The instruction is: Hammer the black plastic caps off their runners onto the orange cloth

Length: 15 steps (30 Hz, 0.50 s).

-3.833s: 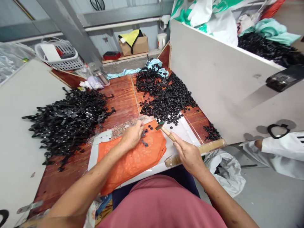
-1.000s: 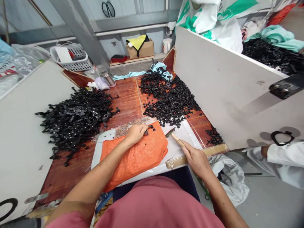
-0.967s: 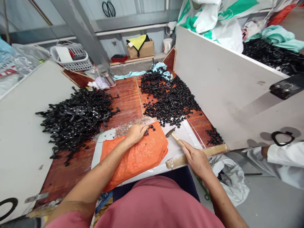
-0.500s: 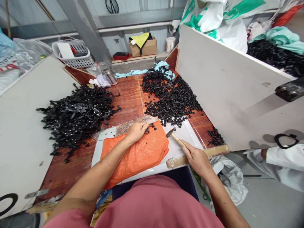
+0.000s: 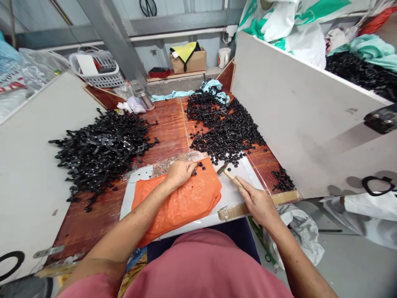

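My left hand (image 5: 180, 173) is closed, its fingers pinching a small black part (image 5: 194, 170) over the upper edge of a folded orange cloth (image 5: 182, 203). A few round black pieces (image 5: 201, 165) lie by the fingertips. My right hand (image 5: 259, 203) is wrapped round the wooden handle of a small hammer (image 5: 231, 177). The dark hammer head is just right of the cloth, above a white board (image 5: 242, 182). Beyond it spreads a pile of small black round pieces (image 5: 229, 128). A heap of black branched parts (image 5: 102, 151) is at the left.
Pale partition panels (image 5: 288, 111) flank the wooden table (image 5: 169, 120). At the back stand a steel flask (image 5: 143, 96), a cardboard box (image 5: 195, 61) with a yellow cloth, and a white mug (image 5: 223, 58). A grey basket (image 5: 104, 76) sits at left. Taped cardboard (image 5: 234, 211) edges the front.
The hammer head has shifted very slightly down and its tilt differs a little. My left hand stays at nearly the same spot on the cloth; the whole view has moved slightly.
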Available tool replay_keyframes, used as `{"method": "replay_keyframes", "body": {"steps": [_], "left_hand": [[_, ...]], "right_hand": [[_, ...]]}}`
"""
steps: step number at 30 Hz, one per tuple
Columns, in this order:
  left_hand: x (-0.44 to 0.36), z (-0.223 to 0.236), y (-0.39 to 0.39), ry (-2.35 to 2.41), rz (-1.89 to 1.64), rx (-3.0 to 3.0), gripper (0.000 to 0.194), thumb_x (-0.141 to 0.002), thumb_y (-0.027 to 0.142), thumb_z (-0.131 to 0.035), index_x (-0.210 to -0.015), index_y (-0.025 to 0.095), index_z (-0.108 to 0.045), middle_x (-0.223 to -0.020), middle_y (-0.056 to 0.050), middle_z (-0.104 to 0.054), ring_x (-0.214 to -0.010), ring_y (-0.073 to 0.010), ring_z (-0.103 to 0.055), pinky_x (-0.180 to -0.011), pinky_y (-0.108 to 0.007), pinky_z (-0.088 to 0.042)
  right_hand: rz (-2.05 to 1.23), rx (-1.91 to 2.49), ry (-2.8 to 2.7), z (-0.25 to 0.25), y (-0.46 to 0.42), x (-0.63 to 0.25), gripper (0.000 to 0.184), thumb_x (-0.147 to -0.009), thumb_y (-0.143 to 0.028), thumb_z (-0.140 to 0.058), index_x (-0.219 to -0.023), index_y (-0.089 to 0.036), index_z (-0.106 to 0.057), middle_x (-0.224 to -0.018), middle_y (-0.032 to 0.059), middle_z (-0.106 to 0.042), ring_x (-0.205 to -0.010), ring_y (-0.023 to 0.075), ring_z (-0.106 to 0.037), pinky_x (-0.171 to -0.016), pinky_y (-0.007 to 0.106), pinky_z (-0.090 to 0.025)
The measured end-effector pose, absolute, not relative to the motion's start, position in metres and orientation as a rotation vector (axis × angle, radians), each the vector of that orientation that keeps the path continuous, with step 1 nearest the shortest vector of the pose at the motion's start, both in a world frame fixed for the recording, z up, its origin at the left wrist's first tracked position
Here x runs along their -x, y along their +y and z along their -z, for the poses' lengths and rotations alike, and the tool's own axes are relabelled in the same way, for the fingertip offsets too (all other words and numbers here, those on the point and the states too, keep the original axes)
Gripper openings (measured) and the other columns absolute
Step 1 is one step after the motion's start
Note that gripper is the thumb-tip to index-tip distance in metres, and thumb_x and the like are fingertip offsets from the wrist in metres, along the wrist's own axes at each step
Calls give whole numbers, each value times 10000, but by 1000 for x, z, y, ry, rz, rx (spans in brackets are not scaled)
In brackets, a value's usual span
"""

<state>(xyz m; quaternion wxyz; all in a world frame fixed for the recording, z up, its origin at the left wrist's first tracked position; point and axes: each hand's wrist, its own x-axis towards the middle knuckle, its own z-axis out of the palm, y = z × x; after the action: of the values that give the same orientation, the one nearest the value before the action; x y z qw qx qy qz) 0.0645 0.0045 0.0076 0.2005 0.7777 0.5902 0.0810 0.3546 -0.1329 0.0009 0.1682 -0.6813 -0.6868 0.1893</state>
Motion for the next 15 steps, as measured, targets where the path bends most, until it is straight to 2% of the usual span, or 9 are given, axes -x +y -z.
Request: {"method": "replay_keyframes", "body": {"steps": [7,12,15], "left_hand": [[-64,-5,4,1699,-183,-2182,479,-1034,455,-428,-818,225,-788,-872,-93,-795,-794,-247,-685,-649,-305,-286],[-63,-3,4,1714,-118,-2214,441,-1032,437,-433,-917,229,-805,-935,-110,-800,-852,-263,-706,-669,-308,-323],[-64,-3,3,1713,-108,-2222,475,-1034,462,-415,-886,230,-802,-908,-106,-798,-842,-265,-711,-681,-312,-358]], "right_hand": [[-369,1679,-2021,-41,-91,-320,495,-1085,-319,-440,-1577,-334,-481,-1260,44,-767,-1024,209,-762,-885,293,-583],[-305,1840,-2272,-30,-78,-306,488,-1082,-325,-469,-1568,-370,-486,-1013,30,-817,-832,218,-770,-750,298,-565],[-243,1835,-2238,-28,-78,-305,501,-1103,-343,-412,-1603,-350,-429,-1127,47,-801,-905,215,-764,-778,297,-552]]}}
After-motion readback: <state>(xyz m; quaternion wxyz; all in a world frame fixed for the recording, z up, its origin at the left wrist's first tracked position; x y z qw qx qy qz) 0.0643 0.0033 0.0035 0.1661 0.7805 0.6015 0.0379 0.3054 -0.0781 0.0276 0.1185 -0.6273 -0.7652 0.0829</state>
